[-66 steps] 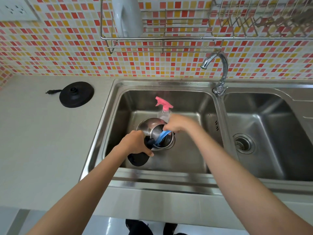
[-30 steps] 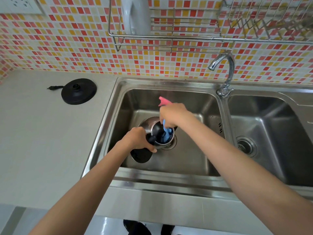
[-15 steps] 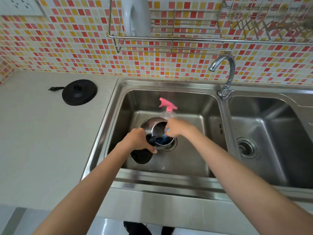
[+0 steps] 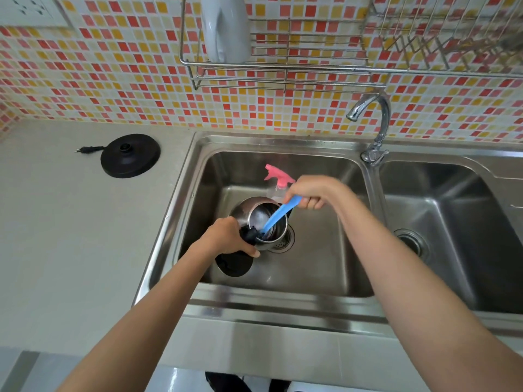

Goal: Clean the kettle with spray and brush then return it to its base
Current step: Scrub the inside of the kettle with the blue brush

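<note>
A steel kettle (image 4: 246,210) with a black handle stands in the left sink basin (image 4: 317,267), its black lid hanging open toward me. My left hand (image 4: 229,236) grips the handle. My right hand (image 4: 307,192) holds a blue brush (image 4: 278,215) by its handle, slanted down into the kettle's mouth; the bristle end is hidden inside. A clear spray bottle with a pink trigger (image 4: 277,176) stands just behind the kettle. The black round kettle base (image 4: 130,155) sits on the counter to the left, its plug lying loose beside it.
A chrome tap (image 4: 373,123) rises between the left basin and the right basin (image 4: 452,236). A wire rack (image 4: 283,72) on the tiled wall holds a white jug (image 4: 225,26). The grey counter (image 4: 70,236) spreads to the left.
My right hand has lifted up and to the right, drawing more of the blue brush handle out of the kettle. The left hand stays on the kettle handle.
</note>
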